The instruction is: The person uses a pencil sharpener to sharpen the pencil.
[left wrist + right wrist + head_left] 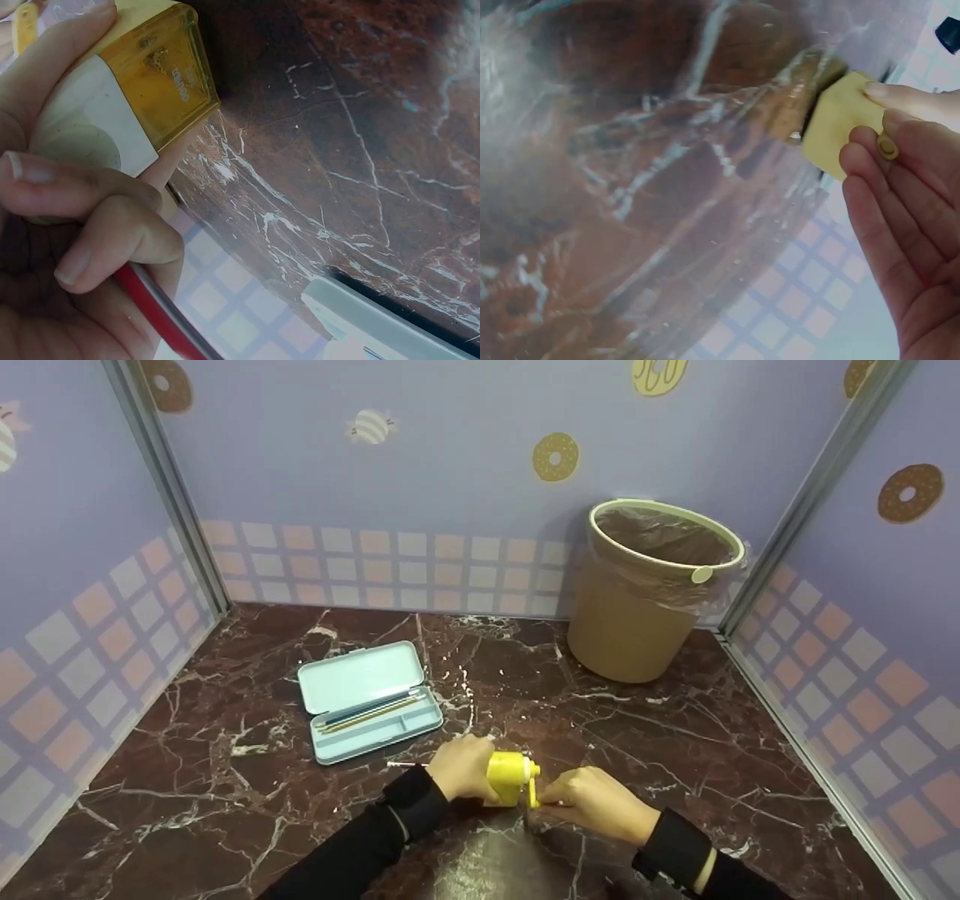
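Note:
My left hand (461,767) grips a yellow crank pencil sharpener (505,778) low over the tabletop. In the left wrist view, its see-through amber shavings tray (161,79) and white end show past the fingers. A red pencil (154,311) runs out from under the curled fingers of that hand; its end pokes out to the left in the head view. The pencil's tip is hidden. On the sharpener's right side, my right hand (589,802) pinches the small yellow crank handle (887,147) between thumb and fingertips.
A light blue pencil case (360,679) lies with its lid up at the left, several pencils (371,712) inside. Behind on the right stands a brown bin (630,615) with a clear liner. Small pale crumbs dot the dark marbled tabletop (225,780). Patterned walls enclose the back and sides.

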`<action>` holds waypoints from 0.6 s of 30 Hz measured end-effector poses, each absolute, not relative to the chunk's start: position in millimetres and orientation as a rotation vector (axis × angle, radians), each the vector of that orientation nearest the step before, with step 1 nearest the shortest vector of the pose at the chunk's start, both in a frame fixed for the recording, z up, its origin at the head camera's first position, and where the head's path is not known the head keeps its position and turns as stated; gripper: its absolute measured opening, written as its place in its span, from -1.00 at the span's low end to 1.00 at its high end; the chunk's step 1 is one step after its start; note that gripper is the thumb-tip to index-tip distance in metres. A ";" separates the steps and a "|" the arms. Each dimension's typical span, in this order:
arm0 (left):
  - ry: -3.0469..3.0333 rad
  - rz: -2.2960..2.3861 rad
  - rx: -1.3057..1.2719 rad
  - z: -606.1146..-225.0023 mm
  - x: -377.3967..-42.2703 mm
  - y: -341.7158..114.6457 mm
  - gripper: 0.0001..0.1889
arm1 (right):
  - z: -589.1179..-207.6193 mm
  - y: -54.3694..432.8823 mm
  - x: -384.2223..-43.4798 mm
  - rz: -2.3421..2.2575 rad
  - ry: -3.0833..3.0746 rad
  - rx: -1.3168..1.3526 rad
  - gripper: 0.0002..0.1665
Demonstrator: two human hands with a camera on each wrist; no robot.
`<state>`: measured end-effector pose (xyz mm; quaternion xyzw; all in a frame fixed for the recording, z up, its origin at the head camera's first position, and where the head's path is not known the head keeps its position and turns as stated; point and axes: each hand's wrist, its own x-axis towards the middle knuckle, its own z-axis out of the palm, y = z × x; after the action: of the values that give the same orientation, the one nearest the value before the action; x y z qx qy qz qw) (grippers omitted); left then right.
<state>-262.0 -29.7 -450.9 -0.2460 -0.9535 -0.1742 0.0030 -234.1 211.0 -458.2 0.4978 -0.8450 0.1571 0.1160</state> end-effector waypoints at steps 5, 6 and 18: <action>-3.000 -0.534 -0.783 -448.2 -262.8 -30.7 -0.55 | -447.5 211.7 -231.4 0.441 -2.427 1.484 -0.92; -2.998 -0.530 -0.789 -448.0 -263.0 -30.4 -0.55 | -445.5 212.3 -231.1 0.439 -2.430 1.481 -0.92; -3.007 -0.511 -0.807 -443.5 -261.3 -29.5 -0.53 | -431.4 213.0 -231.6 0.356 -2.416 1.403 -0.90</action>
<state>-261.3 -29.5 -443.5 -0.2556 -0.9531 -0.1620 -0.0069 -231.6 213.0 -431.4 0.4916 -0.8465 0.1249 0.1618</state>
